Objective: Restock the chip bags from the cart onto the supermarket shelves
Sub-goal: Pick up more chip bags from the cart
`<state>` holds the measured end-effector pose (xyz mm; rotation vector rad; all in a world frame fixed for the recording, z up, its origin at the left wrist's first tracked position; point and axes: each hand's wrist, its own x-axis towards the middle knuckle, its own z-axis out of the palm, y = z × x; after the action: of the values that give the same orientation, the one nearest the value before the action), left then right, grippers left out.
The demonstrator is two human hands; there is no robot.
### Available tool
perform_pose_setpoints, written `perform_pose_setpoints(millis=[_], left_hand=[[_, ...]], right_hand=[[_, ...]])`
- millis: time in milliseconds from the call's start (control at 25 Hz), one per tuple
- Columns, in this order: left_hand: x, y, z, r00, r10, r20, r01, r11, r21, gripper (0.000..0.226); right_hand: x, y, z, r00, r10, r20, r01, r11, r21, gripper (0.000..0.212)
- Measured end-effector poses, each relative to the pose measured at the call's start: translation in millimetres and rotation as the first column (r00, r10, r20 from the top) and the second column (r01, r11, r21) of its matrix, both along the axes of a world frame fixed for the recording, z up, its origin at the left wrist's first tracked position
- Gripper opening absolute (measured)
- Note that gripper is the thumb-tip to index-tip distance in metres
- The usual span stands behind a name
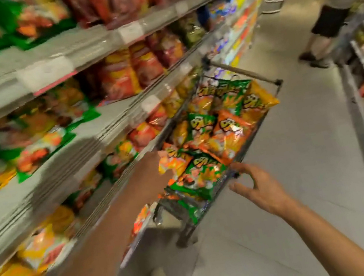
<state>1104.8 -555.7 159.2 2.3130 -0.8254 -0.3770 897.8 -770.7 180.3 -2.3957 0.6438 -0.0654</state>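
**Orange and green bags still heaped in the cart**

Left to right: the shelves point(93, 138) were largely full. The left hand point(156, 164) reached among the chip bags point(209, 133) — its fingers hidden, grip unclear. The right hand point(255, 185) hovered with fingers loose by the wire cart point(249, 140) — most restocking seemingly remained.
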Motion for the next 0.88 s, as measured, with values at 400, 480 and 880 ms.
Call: perform_pose_setpoints(millis=[400,480,880], left_hand=[[162.8,-194.0,-83.4,0.96,-0.1,-0.262,0.162,0.959,0.231,0.067],[184.6,-218.5,-90.6,0.95,-0.101,-0.296,0.18,0.95,0.254,0.073],[216.5,-299.1,-145.7,0.902,0.158,-0.402,-0.014,0.94,0.34,0.112]], right_hand=[[106.8,-141.2,-43.6,0.939,-0.333,-0.091,0.343,0.928,0.147,0.074],[131.3,-165.6,-46.1,0.934,-0.345,-0.092,0.355,0.922,0.153,0.075],[241.9,-340.1,-97.3,0.982,-0.178,-0.065,0.189,0.941,0.281,0.081]])
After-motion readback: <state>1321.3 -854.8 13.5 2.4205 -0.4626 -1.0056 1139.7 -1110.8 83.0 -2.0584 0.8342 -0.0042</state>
